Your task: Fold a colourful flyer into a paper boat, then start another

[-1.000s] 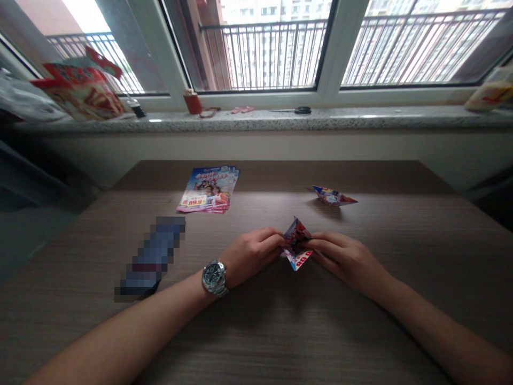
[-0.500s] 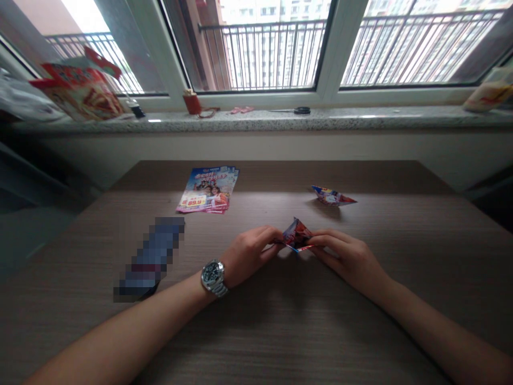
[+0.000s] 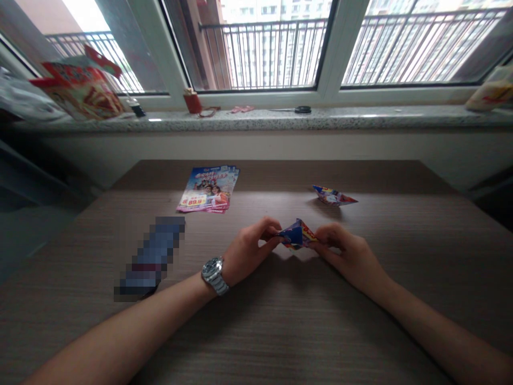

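Between my hands is a folded paper boat (image 3: 294,236), blue, red and yellow, with a raised point in its middle. My left hand (image 3: 256,243), with a metal watch (image 3: 214,274) on its wrist, pinches the left end between thumb and fingers. The right end is pinched the same way by my right hand (image 3: 344,248). Just beyond, a second folded paper boat (image 3: 334,197) rests on the table, its long tips pointing left and right. A small stack of printed flyers (image 3: 209,188) lies farther off to the left.
A blurred-out dark flat object (image 3: 150,259) lies left of my left forearm on the wooden table (image 3: 280,331). Along the stone windowsill (image 3: 256,123) are a red food bag (image 3: 84,88), a small red container (image 3: 192,100), scissors (image 3: 300,109) and another bag (image 3: 489,93) at the right.
The paper in my hands has been tilted, so its blue outer side now faces me instead of the dark red folds. Both hands have turned slightly, their thumbs now nearer me. The flyers and other boat stay put.
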A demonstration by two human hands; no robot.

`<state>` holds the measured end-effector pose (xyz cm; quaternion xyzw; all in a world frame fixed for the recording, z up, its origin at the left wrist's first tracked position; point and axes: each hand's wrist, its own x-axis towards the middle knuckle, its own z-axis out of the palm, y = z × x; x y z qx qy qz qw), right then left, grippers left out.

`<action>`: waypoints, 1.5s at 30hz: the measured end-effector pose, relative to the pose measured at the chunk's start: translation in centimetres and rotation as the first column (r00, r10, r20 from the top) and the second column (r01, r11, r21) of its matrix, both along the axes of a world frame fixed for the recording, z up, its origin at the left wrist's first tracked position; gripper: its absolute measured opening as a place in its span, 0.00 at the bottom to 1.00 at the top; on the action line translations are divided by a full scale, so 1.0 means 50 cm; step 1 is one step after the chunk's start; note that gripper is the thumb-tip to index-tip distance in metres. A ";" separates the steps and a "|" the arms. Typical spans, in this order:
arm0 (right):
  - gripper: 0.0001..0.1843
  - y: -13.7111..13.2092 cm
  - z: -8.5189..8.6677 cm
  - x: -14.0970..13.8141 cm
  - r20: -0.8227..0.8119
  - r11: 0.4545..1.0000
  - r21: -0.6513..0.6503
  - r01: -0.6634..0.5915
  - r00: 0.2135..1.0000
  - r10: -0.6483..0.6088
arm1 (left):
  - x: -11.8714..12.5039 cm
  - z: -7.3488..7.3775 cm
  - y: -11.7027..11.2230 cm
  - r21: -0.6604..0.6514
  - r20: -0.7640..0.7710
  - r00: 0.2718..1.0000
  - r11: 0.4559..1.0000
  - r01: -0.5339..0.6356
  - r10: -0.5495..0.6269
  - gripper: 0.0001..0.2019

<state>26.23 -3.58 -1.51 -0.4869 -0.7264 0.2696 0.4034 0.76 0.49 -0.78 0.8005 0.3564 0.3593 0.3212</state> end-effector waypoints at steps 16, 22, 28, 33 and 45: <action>0.15 0.007 0.012 -0.009 -0.135 0.963 -0.260 -0.066 0.990 0.032 | 0.003 0.010 0.003 -0.109 -0.023 0.996 0.991 0.081 -0.084 0.08; 0.15 0.005 0.006 -0.011 -0.038 0.980 -0.196 -0.031 0.999 0.024 | -0.001 0.001 0.004 -0.001 -0.168 0.986 1.000 0.013 -0.013 0.10; 0.15 0.009 0.000 -0.008 0.147 0.995 -0.095 0.040 0.989 -0.026 | 0.000 0.007 0.002 0.070 -0.259 0.966 0.998 -0.005 0.023 0.12; 0.15 0.008 0.000 -0.012 0.166 0.996 -0.082 0.025 0.986 -0.011 | 0.000 0.007 0.002 0.059 -0.292 0.956 0.998 -0.005 0.022 0.13; 0.18 0.000 0.005 -0.018 0.164 0.998 -0.051 -0.036 0.986 0.044 | 0.001 0.010 -0.003 0.102 -0.346 0.937 0.995 -0.004 0.039 0.14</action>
